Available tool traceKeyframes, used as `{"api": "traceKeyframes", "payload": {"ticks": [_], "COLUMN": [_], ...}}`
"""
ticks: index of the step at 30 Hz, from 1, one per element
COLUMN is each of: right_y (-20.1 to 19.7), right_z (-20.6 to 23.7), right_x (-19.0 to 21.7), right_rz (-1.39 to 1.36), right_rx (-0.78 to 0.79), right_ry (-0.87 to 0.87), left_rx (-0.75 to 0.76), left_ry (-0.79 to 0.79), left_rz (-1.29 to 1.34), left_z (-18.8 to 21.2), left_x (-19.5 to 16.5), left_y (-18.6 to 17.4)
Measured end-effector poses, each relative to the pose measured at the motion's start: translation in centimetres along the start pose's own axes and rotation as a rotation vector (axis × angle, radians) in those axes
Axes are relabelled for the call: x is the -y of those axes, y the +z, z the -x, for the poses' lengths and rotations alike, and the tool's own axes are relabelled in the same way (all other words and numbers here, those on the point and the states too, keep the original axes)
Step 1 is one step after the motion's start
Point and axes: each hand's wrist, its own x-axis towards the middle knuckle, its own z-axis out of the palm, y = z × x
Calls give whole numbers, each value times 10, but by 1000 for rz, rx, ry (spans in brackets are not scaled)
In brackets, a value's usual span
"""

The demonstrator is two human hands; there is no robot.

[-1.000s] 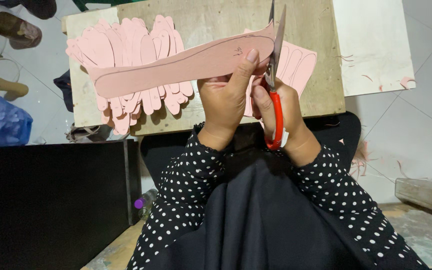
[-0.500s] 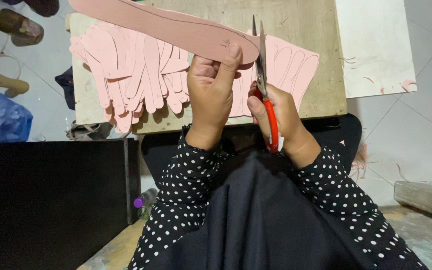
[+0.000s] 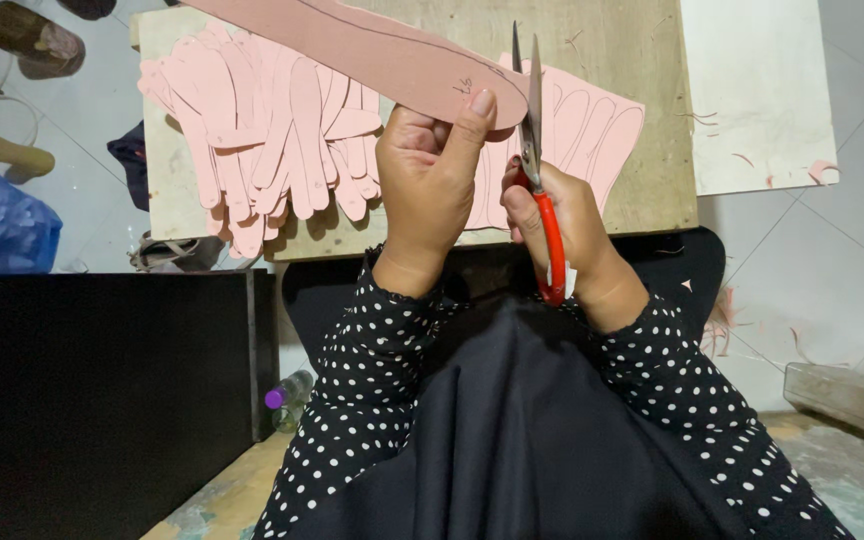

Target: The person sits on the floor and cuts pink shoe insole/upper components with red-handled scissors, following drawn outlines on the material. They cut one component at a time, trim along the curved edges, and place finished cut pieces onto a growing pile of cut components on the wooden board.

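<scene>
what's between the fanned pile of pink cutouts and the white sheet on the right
In the head view, bare wooden board, crossed by the red-handled scissors in the right hand.

I see cut-out pieces (image 3: 272,140) heaped on the board (image 3: 642,60), strip (image 3: 352,45) above them, scissors (image 3: 537,160) right of my left hand (image 3: 427,180), sheet (image 3: 757,90) further right

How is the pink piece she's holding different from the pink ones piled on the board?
The held pink strip is up in the left hand, beside the scissors in the right hand; the piled pink pieces lie flat on the wooden board.
The strip shows a drawn outline and spare margin; the pile looks already cut out.
Both share the pink colour.
</scene>
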Motion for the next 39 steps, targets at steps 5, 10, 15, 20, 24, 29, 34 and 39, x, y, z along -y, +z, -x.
{"api": "traceKeyframes", "payload": {"ticks": [5,10,15,20,24,29,34,39], "right_y": [2,3,6,2,2,6,7,8], "right_z": [2,3,3,1,1,2,4,3], "right_x": [-1,-4,-10,-11,-10,-10,-10,-9], "right_rz": [-50,23,7,4,2,-56,-15,-23], "right_rx": [-1,5,42,80,82,57,59,59], "right_ry": [1,31,51,2,14,30,56,99], "left_rx": [-8,-27,-31,68,100,94,76,99], "left_ry": [5,5,88,54,14,24,19,5], "left_rz": [4,15,-52,-291,-312,-319,-284,-268], "left_z": [-2,-2,-1,1,0,0,-3,-5], "left_x": [1,3,7,-1,-5,-4,-1,-3], "left_y": [-2,-6,-6,-14,-17,-16,-18,-22]}}
